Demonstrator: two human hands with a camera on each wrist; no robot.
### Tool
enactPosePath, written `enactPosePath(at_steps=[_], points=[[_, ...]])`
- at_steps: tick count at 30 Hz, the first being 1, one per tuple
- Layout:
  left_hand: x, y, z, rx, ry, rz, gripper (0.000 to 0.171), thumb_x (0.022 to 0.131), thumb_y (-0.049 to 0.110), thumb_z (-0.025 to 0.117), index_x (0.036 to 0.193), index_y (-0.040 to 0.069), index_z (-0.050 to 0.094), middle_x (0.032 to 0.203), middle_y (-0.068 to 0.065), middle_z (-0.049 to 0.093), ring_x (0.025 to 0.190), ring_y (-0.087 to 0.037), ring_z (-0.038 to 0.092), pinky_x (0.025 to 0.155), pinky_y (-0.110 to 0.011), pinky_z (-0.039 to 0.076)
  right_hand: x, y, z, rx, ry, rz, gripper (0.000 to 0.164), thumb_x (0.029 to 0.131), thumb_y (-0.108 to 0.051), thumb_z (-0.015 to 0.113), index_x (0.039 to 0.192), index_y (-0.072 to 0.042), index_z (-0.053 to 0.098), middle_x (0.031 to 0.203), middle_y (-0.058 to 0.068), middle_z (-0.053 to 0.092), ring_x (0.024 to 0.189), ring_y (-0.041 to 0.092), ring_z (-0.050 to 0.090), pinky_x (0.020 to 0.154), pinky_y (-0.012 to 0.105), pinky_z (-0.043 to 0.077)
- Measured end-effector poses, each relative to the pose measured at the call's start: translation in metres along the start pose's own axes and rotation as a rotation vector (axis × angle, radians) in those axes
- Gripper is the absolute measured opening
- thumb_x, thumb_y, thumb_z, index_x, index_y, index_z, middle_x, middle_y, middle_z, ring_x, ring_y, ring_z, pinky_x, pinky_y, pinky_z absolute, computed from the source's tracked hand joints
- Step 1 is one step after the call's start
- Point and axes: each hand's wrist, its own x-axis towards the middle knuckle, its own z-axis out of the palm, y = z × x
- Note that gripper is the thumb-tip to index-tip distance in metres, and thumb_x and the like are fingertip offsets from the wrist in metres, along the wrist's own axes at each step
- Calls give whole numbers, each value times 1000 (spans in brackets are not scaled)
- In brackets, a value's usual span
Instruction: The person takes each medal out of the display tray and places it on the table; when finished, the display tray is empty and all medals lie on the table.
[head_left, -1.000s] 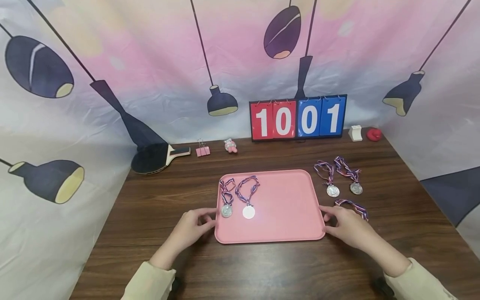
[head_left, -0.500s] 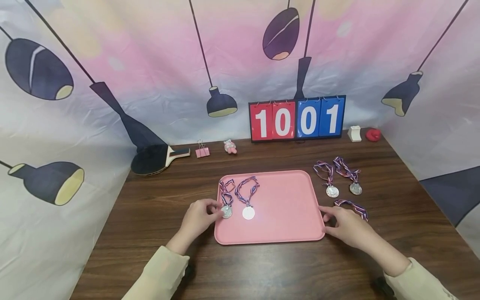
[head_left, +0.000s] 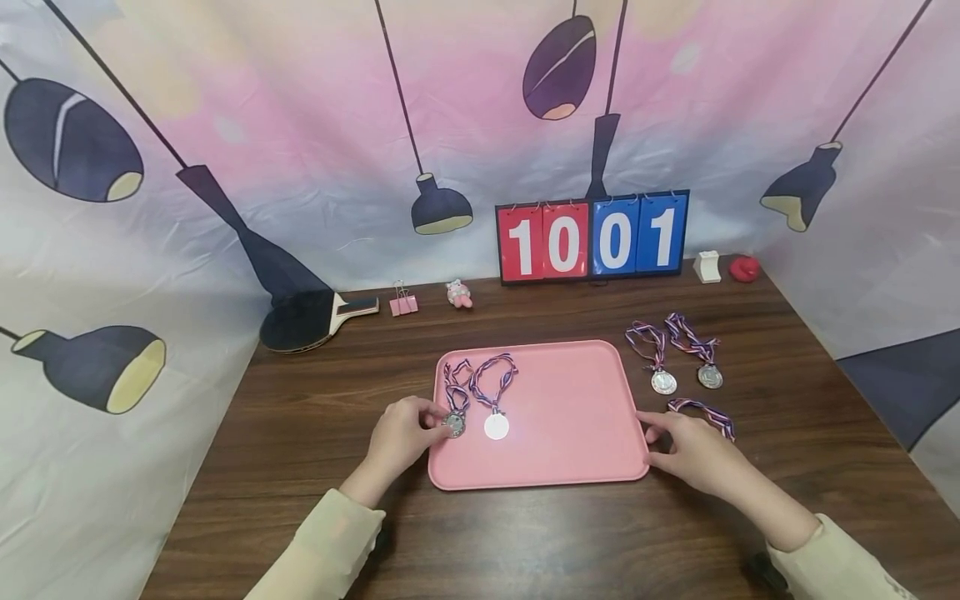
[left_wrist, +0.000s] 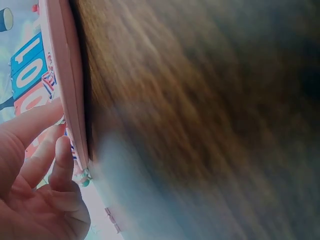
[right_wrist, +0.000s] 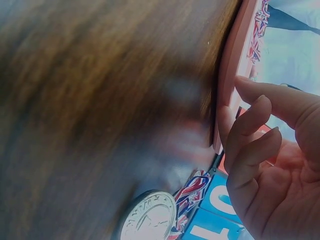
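Note:
In the head view a pink tray (head_left: 570, 417) lies on the dark wooden table. My left hand (head_left: 405, 433) reaches over its left rim and pinches a silver medal (head_left: 454, 425) with a striped ribbon. Beside that medal lies a second silver medal (head_left: 496, 426), its ribbon spread in a loop. Thumb and index finger of my right hand (head_left: 693, 450) touch the tray's right edge; the other fingers bend inward, as the right hand (right_wrist: 270, 150) shows in the right wrist view. In the left wrist view the tray rim (left_wrist: 75, 100) hides the pinched medal almost wholly.
Right of the tray lie two more medals (head_left: 663, 382) and a ribbon (head_left: 701, 408), partly behind my right hand. Along the back stand a flip scoreboard (head_left: 592, 237), table tennis bat (head_left: 300, 321), pink binder clip (head_left: 403, 302), small figurine (head_left: 459, 293), white object (head_left: 707, 267) and red object (head_left: 745, 268).
My left hand has left the tray's left edge and moved right onto the nearest medal, which has shifted slightly and looks darker, with its ribbon moved rightward. My right hand keeps its place.

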Motion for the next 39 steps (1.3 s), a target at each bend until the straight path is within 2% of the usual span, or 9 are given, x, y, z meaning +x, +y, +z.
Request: enactPosePath(at_steps=[6, 13, 19, 23, 29, 34, 39], points=[[0, -1, 0, -41, 4, 9, 15, 69, 23, 77, 79, 18, 69, 64, 11, 57, 63, -10, 49, 58, -29, 38, 0, 1, 0, 28, -12, 9, 54, 72, -20, 74, 121, -8, 56, 80, -10, 57, 48, 5, 37, 46, 24, 32], [-1, -4, 0, -151, -15, 12, 14, 70, 20, 77, 80, 16, 68, 63, 10, 59, 60, -9, 52, 55, -26, 42, 0, 9, 0, 147, -37, -5, 55, 72, -17, 74, 122, -7, 54, 79, -9, 60, 50, 5, 45, 49, 23, 38], [-1, -5, -6, -223, 31, 66, 14, 70, 18, 76, 81, 15, 69, 66, 10, 62, 61, -8, 56, 55, -24, 42, -1, 16, 0, 234, -60, -32, 54, 72, -16, 74, 122, -7, 53, 80, -6, 63, 49, 6, 48, 48, 24, 40], [2, -6, -15, -290, 61, 72, 14, 72, 19, 75, 84, 13, 69, 69, 6, 65, 57, -11, 51, 50, -24, 38, 0, 18, -1, 278, -78, -29, 53, 73, -16, 74, 121, -7, 53, 80, -5, 63, 50, 7, 49, 49, 24, 40], [7, -8, -37, -404, 117, 30, 17, 75, 24, 72, 88, 14, 69, 73, 1, 66, 55, -16, 42, 47, -23, 32, 1, 20, 0, 290, -82, -12, 52, 72, -16, 74, 119, -6, 54, 80, -4, 63, 51, 8, 49, 49, 24, 41], [11, -19, -55, -452, 165, -57, 26, 75, 32, 71, 93, 13, 68, 78, -3, 67, 66, -16, 51, 54, -22, 38, 1, 20, 0, 279, -71, -11, 52, 73, -18, 74, 119, -7, 55, 80, -5, 63, 51, 8, 49, 49, 24, 41], [18, -41, -60, -450, 165, -147, 32, 75, 32, 71, 98, 9, 67, 83, -7, 67, 71, -10, 57, 58, -19, 42, 1, 21, 0, 277, -73, -10, 52, 73, -19, 74, 120, -8, 55, 81, -6, 63, 50, 8, 49, 49, 24, 41]])
